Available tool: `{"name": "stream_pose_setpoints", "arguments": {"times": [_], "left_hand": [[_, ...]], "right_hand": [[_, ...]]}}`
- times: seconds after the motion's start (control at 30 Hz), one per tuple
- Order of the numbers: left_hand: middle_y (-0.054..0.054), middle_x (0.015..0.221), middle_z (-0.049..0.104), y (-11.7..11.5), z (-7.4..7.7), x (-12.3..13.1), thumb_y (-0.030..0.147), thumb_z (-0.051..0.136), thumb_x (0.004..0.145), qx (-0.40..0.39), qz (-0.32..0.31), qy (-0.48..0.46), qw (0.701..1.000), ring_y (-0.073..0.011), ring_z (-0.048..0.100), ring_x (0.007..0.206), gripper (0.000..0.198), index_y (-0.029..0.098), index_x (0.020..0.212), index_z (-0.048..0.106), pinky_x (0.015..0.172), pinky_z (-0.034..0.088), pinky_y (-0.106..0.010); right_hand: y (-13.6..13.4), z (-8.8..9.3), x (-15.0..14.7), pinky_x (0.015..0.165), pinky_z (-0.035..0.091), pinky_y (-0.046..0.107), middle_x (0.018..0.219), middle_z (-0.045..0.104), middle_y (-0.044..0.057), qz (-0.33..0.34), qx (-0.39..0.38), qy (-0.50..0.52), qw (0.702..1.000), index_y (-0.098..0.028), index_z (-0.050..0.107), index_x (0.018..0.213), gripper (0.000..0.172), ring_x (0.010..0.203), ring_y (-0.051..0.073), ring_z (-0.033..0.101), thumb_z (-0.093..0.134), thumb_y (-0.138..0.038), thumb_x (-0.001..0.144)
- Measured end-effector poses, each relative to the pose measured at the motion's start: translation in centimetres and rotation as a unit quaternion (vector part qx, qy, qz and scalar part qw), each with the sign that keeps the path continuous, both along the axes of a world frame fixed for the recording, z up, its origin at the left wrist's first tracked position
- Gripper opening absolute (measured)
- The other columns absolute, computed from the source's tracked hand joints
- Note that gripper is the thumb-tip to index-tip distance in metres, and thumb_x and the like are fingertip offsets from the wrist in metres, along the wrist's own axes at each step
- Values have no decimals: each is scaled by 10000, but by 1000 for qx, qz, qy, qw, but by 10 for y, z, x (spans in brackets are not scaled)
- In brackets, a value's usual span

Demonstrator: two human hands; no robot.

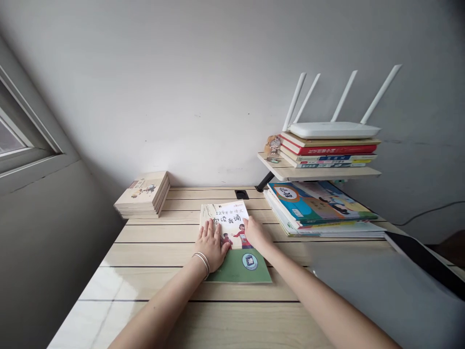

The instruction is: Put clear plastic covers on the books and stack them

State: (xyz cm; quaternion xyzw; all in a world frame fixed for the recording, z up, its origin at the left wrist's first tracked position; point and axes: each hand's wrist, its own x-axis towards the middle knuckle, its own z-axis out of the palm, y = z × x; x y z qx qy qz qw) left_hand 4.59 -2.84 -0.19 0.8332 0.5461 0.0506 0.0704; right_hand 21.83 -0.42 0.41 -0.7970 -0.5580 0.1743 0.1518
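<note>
A closed paperback book [236, 264] lies on the wooden desk in front of me, its cover pale above and green below, with Chinese characters, drawn figures and a round blue badge. My left hand [211, 244] rests flat on the left part of the cover, fingers spread, two thin bangles at the wrist. At the upper right edge of the book, my right hand [257, 233] has its fingers closed on that edge; its fingertips beneath are hidden.
To the left sits a stack of beige books [141, 194]. On the right, schoolbooks [316, 206] are piled under a small raised shelf [319, 173] that bears more books [327, 151] and a white router [334, 129]. A grey, blurred surface [370, 286] covers the right front.
</note>
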Motion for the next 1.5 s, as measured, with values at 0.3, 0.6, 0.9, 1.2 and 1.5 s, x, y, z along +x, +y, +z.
{"name": "stream_pose_setpoints", "arguments": {"times": [0.3,0.6,0.9,1.2,1.5], "left_hand": [[-90,1512,93,67,9,19,510,171,877,-22,-14,20,999,-264,69,1379,658,156,1431,184,1102,83,-450],[-70,1509,103,83,-2,20,394,259,871,15,-8,20,1000,-251,79,1380,598,183,1428,204,1100,89,-451],[-72,1500,158,74,1,4,461,236,890,24,-58,6,998,-229,109,1378,596,177,1414,249,1107,73,-430],[-127,1507,85,25,0,-34,433,247,906,-10,21,-44,999,-283,24,1376,578,146,1407,253,1074,173,-478],[-171,1497,58,7,0,-27,438,287,894,-11,18,7,1000,-282,92,1372,615,121,1416,219,1085,134,-453]], "right_hand": [[4,-3,-8,654,471,346,938,652,204,-18,-2,-58,998,-52,472,1164,384,848,270,650,265,-275,930],[10,10,-37,1028,284,411,1412,371,125,218,159,-136,953,-156,380,1353,460,1284,253,320,277,-273,921],[37,-12,0,1076,50,521,1512,91,79,172,61,-74,980,-144,197,1427,638,1381,244,36,184,-511,907],[19,5,36,987,354,338,1224,549,137,19,110,142,984,-111,561,1129,334,1175,215,463,478,-220,825],[-1,17,35,500,520,215,640,650,63,-37,-38,305,951,-123,569,655,191,530,105,585,597,-276,766]]}}
